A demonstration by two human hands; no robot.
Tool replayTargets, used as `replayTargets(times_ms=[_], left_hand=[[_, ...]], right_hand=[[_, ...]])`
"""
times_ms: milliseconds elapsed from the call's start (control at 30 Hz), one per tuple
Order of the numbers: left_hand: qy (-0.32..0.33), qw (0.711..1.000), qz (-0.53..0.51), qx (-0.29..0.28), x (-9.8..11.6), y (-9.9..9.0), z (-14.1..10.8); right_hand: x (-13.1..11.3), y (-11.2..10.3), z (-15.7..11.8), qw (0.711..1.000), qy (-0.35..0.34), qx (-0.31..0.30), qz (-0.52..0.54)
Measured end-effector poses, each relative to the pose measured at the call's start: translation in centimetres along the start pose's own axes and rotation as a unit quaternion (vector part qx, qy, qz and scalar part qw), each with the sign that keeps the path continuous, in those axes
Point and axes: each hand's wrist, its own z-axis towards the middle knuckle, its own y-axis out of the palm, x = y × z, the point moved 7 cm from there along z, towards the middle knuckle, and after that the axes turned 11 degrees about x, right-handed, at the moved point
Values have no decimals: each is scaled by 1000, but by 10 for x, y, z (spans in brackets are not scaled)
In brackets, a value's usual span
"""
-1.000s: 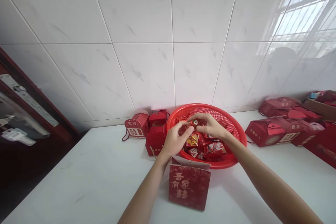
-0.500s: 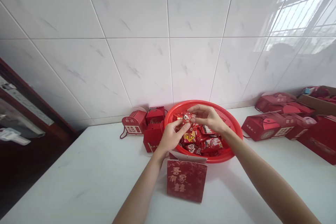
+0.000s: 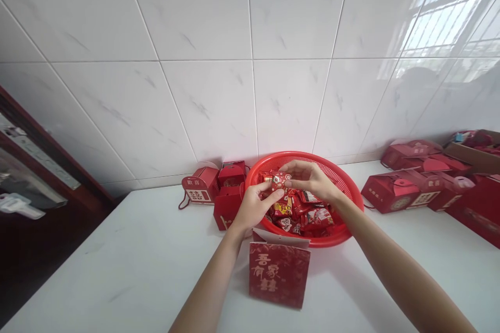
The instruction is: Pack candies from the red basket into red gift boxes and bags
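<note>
Over the red plastic basket [image 3: 353, 187], both my hands pinch one small red wrapped candy [image 3: 278, 181] with a light round print. My left hand [image 3: 255, 203] grips it from the left, thumb in front. On the other side, my right hand [image 3: 310, 181] has thumb and fingers closed on its right edge. Below them, several wrapped sweets [image 3: 316, 217] in red and yellow packets fill the basket. Just in front stands a dark red paper gift box [image 3: 279, 276] with pale characters, its top flaps standing up.
Behind my left hand are several red gift boxes [image 3: 201, 187] against the tiled wall [image 3: 219, 109]. More red boxes [image 3: 390, 192] stand at the right, beside a cardboard carton [image 3: 476, 158]. A white table [image 3: 128, 255] carries everything.
My hands stay over the basket with the candy between them. The candy's printed face is turned slightly. The whole view has shifted down a little.
</note>
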Motion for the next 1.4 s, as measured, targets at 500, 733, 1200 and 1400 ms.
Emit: replayTargets(times_ms=[500, 733, 1200, 1400], left_hand=[[-3, 1000, 18, 19, -5, -2, 3], [-6, 1000, 13, 16, -2, -1, 2], [-6, 1000, 9, 26, -3, -2, 3], [15, 997, 38, 59, -5, -7, 5]], right_hand=[[7, -89, 20, 919, 17, 220, -328], [49, -130, 23, 841, 122, 169, -500], [55, -125, 23, 880, 93, 187, -428], [33, -106, 17, 949, 54, 193, -244]])
